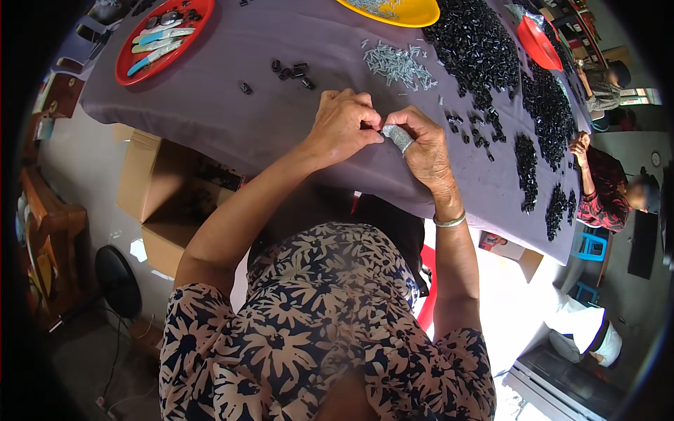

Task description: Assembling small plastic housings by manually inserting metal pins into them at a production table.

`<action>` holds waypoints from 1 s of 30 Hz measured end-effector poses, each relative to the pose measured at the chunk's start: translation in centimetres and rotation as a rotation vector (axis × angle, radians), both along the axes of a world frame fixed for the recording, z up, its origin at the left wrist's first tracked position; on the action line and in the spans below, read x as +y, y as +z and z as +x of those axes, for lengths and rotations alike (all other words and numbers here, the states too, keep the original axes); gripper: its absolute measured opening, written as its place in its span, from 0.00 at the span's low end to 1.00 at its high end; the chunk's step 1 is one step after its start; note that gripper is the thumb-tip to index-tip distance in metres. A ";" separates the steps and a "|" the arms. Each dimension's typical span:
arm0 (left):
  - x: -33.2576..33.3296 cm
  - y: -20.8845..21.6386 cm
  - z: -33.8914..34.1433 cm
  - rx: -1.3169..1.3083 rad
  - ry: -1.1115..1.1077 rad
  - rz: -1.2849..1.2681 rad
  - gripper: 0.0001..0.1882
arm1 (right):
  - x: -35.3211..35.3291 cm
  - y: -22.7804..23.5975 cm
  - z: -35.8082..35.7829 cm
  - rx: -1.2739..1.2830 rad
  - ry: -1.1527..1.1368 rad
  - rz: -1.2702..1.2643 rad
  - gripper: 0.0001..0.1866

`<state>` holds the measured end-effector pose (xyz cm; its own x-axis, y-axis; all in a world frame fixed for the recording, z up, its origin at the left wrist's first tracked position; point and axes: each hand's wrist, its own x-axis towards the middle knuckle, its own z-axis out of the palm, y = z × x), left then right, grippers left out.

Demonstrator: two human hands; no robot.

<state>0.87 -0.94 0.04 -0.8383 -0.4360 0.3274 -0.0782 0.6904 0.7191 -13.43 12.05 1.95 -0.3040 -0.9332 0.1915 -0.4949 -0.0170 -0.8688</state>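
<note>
Above the near edge of the cloth-covered table (pixel 232 105), my two hands meet fingertip to fingertip. My left hand (pixel 342 125) is closed in a pinch on a tiny dark piece, mostly hidden by the fingers. Pinched from the other side, my right hand (pixel 421 144) has a grey wrap around one finger; what it grips is too small to make out. Beyond the hands lies a heap of small silvery pins or screws (pixel 399 66). Several small black parts (pixel 291 71) are scattered just past my left hand.
A red tray (pixel 121 63) at the far left holds blue and white handled tools. A yellow dish (pixel 414 12) of silvery pieces stands at the back. Large piles of black parts (pixel 474 52) and a red bowl (pixel 539 43) fill the right, where another person's hand (pixel 580 146) reaches in. Cardboard boxes (pixel 151 175) sit below left.
</note>
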 end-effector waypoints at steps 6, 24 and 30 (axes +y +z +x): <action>0.0 0.1 0.1 0.012 -0.003 0.004 0.06 | 0.0 -0.3 -0.2 -0.055 0.005 -0.002 0.06; -0.2 -0.5 -0.3 0.011 0.020 -0.053 0.09 | -0.6 0.9 2.4 0.372 -0.112 -0.089 0.09; -0.3 -0.1 0.0 0.052 -0.021 -0.093 0.08 | -0.3 0.2 2.8 0.178 -0.191 -0.078 0.06</action>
